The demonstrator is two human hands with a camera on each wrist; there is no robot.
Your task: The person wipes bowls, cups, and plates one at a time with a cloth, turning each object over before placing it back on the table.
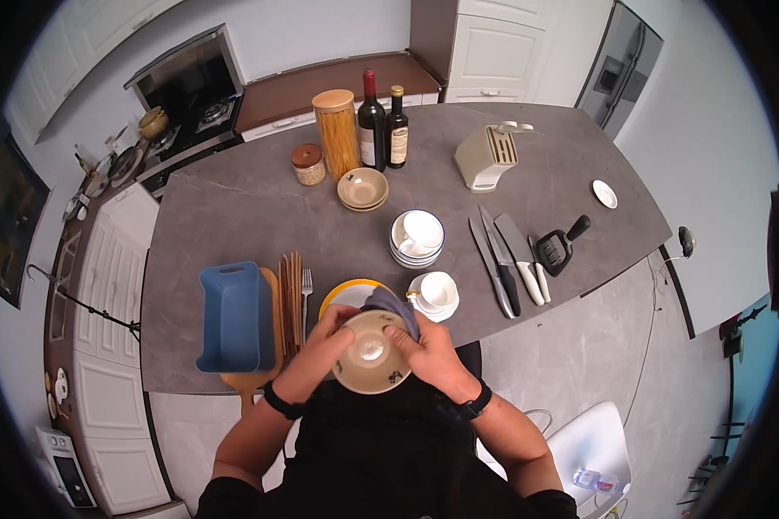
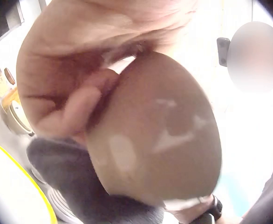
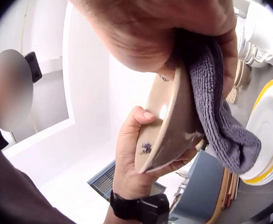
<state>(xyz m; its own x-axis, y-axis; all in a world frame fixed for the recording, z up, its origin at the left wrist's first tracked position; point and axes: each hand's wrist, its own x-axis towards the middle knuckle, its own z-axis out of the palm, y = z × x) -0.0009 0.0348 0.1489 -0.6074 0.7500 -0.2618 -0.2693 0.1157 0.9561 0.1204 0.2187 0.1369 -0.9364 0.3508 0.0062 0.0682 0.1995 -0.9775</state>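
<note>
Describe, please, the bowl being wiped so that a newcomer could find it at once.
At the near edge of the grey island counter, just in front of the yellow-rimmed plate, both hands hold a tan bowl. Unlike the stacked tan bowls by the bottles, it is off the counter, with a grey cloth against its outside.

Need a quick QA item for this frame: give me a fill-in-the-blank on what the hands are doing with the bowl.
1. Both hands hold a tan ____ over the counter edge.
2. The right hand presses a grey ____ against it.
3. The left hand sits beside a ____ tub.
4. Behind the hands lies a plate with a ____ rim.

Missing: bowl; cloth; blue; yellow
</note>
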